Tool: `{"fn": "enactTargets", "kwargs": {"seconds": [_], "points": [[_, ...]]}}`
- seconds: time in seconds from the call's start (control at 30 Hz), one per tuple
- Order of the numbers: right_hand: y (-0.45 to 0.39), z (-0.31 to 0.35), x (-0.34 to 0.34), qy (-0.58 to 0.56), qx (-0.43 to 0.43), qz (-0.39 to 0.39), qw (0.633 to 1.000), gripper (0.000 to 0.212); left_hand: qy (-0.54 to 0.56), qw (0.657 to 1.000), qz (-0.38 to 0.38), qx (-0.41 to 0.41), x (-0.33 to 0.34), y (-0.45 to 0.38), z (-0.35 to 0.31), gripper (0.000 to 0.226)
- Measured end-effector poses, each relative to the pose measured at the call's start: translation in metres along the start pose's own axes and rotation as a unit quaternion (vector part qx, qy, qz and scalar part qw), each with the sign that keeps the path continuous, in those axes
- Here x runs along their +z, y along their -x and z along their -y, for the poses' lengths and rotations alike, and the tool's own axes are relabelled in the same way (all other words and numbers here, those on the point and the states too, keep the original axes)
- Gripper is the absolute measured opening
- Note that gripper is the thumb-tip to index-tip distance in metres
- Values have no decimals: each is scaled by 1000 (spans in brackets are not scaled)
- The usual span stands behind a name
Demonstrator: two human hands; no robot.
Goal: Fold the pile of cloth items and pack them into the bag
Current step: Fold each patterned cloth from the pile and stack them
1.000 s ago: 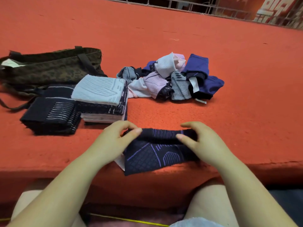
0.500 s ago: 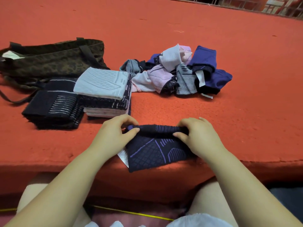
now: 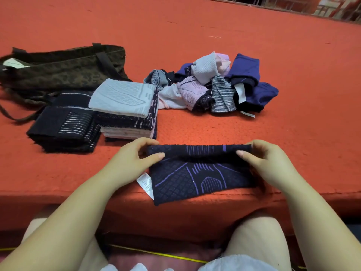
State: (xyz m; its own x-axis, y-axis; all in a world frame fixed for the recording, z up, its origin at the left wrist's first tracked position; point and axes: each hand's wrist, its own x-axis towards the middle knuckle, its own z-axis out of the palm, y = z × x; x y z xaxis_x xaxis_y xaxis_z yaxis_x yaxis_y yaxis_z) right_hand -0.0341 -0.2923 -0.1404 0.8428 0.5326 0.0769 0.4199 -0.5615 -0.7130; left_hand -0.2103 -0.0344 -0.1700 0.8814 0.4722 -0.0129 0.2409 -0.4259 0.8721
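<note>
Fingers (image 3: pixel 156 155) of both hands pinched the cloth (image 3: pixel 197 173) by its folded top corners; looked soft, light, floppy, so corners seemed best.

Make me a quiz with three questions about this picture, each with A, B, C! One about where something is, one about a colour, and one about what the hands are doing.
1. Where is the bag?
A. at the far left, behind the folded stacks
B. on the person's lap
C. on top of the unfolded pile

2. What colour are the lines on the cloth being folded?
A. yellow
B. purple
C. green

3. What are the hands doing?
A. both lie flat and empty
B. only one touches the cloth
C. each pinches one end of the cloth's folded top edge

Answers:
1 A: the bag lies far left, beyond the folded stacks.
2 B: the dark cloth has purple lines.
3 C: the left hand and right hand grip opposite ends.
</note>
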Motion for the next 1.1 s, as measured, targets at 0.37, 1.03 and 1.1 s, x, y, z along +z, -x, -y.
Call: {"fn": "enactTargets", "kwargs": {"seconds": [0.37, 1.03, 1.1], "points": [[8, 15, -26, -205, 44, -9, 978, 15, 260, 964, -40, -47, 2, -1, -33, 12], [33, 11, 54, 247, 18, 135, 959, 83, -391, 907, 93, 126, 39, 11, 5, 117], [35, 8, 52, 256, 27, 134, 957, 86, -382, 910, 84, 137, 32, 14, 11, 114]]}}
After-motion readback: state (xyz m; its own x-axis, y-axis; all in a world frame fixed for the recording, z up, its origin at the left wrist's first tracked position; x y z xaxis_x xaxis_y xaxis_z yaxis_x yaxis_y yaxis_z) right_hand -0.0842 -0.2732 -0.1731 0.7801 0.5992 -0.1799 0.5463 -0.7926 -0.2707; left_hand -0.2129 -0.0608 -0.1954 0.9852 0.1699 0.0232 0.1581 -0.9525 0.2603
